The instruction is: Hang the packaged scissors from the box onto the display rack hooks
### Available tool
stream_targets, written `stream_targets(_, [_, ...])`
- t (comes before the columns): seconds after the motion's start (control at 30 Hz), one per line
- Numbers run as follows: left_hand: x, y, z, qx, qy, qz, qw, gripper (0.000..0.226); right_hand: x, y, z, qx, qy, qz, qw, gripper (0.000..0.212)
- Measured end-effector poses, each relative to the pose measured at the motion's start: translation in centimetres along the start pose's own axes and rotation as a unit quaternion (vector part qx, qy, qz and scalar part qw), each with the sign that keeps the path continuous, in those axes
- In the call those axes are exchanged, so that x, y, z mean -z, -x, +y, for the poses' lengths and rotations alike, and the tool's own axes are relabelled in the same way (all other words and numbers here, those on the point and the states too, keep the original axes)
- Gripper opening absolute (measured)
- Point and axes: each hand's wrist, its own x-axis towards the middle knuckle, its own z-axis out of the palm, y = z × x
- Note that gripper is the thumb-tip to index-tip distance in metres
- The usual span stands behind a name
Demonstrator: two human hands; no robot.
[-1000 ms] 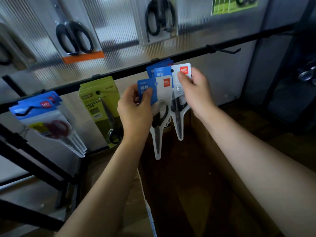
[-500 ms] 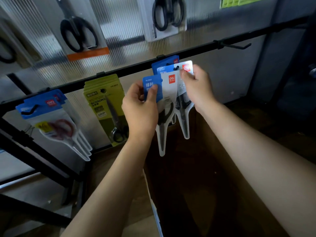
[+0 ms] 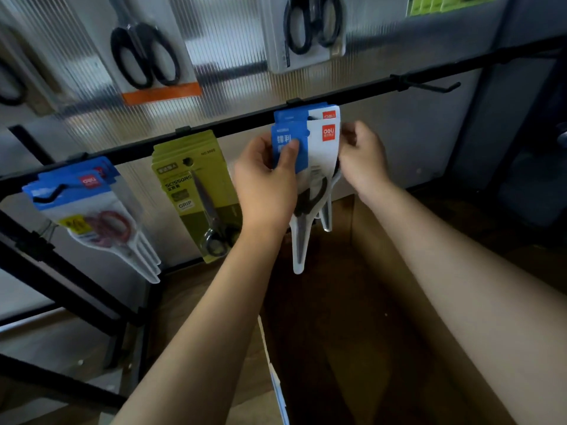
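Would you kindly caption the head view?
Left hand pinches blue-and-white scissors pack below rack bar; right hand assists.

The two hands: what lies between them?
In the head view, a blue-and-white scissors pack lies between the left hand and right hand; the left hand pinches it.

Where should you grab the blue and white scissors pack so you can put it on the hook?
Pinch the scissors pack by the flat blue card at its top, coming from the left side, just as the left hand does. The card is thin and stiff, and the hanging hole sits up there, so gripping near it steers the hole. The narrow bottom tip hangs free.
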Motion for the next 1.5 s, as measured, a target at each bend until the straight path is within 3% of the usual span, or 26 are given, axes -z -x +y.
stream_targets(0.1, [-1.5, -0.6, 0.7, -0.004, 0.002, -0.018, 1.000, 0.014, 1.7, 0.8, 1.3, 0.036, 0.064, 0.034, 0.997, 0.016])
stream_targets(0.37, [-4.0, -1.2, 0.2, 0.004, -0.010, -0.006, 1.000, 0.007, 4.1, 2.1, 3.7, 0.146, 0.158, 0.008, 0.977, 0.021])
stream_targets(0.8, [-4.2, -2.7, -0.7, 0.021, -0.069, 0.018, 0.997, 0.020, 3.1, 2.6, 4.5, 0.111, 0.149, -0.044, 0.982, 0.022])
stream_targets(1.17, [-4.5, -3.6, -2.2, 0.036, -0.102, 0.028, 0.994, 0.009, 3.2, 2.9, 5.4, 0.078, 0.200, -0.026, 0.976, 0.022])
stream_targets(1.33, [-4.0, -2.5, -3.3, 0.052, -0.136, 0.074, 0.987, 0.052, 3.0, 2.3, 5.1, 0.080, 0.235, -0.033, 0.968, 0.023])
stream_targets(1.5, [-4.6, 0.3, -1.9, 0.114, -0.218, 0.037, 0.969, 0.040, 3.8, 2.7, 2.6, 0.062, 0.310, -0.078, 0.946, 0.031])
